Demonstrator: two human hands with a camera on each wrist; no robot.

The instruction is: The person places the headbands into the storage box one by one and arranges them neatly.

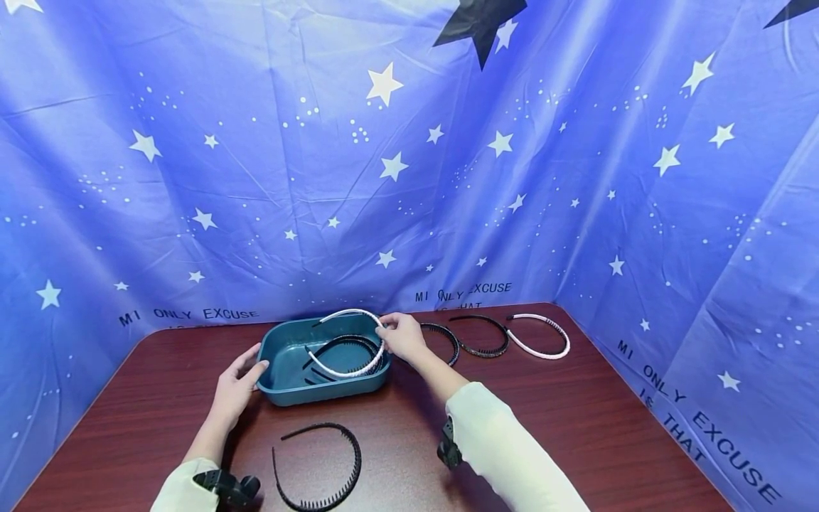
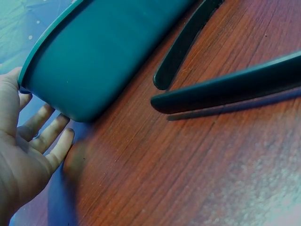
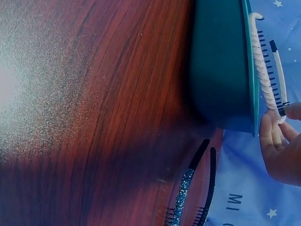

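Note:
A dark teal plastic basin (image 1: 320,396) stands at the back of the table, left of middle. My left hand (image 1: 233,387) holds its left end, thumb at the rim and the other fingers spread along the outer wall (image 2: 89,66). With thumb and fingertips, my right hand (image 1: 403,336) pinches a white toothed headband (image 1: 377,363) at the middle of its arc. In the right wrist view this wrapped white headband (image 3: 263,70) stands at rim level over the basin, its ends pointing inward. Below it, several black headbands (image 1: 348,339) lie inside the basin.
A black toothed headband (image 1: 355,455) lies on the table (image 1: 409,441) in front of the basin. To the right lie a black sparkly headband (image 1: 456,348), a dark headband (image 1: 495,351) and another white headband (image 1: 544,355). A blue star-patterned cloth (image 1: 397,213) hangs behind.

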